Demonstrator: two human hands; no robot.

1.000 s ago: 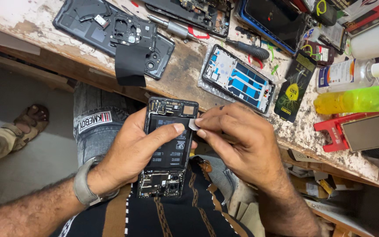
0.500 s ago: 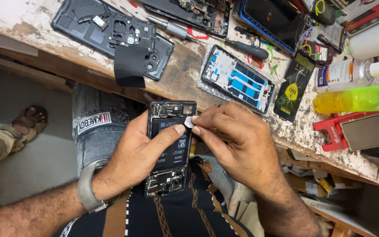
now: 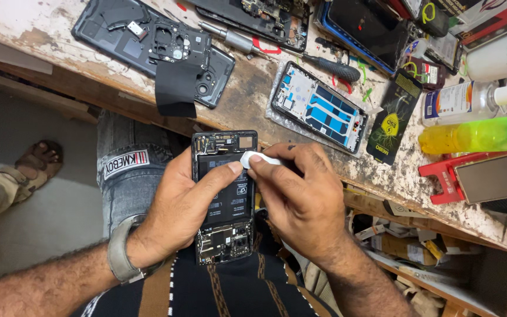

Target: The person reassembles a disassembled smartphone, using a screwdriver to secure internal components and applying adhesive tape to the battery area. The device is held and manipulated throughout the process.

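An opened black phone (image 3: 225, 199) with its battery and circuit boards bare lies over my lap, below the bench edge. My left hand (image 3: 186, 205) holds it from the left side, thumb resting on the battery near the top. My right hand (image 3: 297, 196) comes in from the right and pinches a small white tab (image 3: 257, 158) against the upper right of the phone, right beside my left thumb tip. A watch sits on my left wrist (image 3: 123, 253).
The worn wooden bench (image 3: 247, 94) carries a black phone back cover (image 3: 154, 50), a blue-backed phone frame (image 3: 319, 107), a screwdriver (image 3: 331, 67), a black packet (image 3: 393, 116), a yellow-green bottle (image 3: 476, 135), a white pump bottle and a red stand. Another person's sandalled foot (image 3: 33, 161) is at the left.
The phone and both hands have shifted slightly; my right fingers have slid the white tab a little along the top of the battery. The bench items have not moved.
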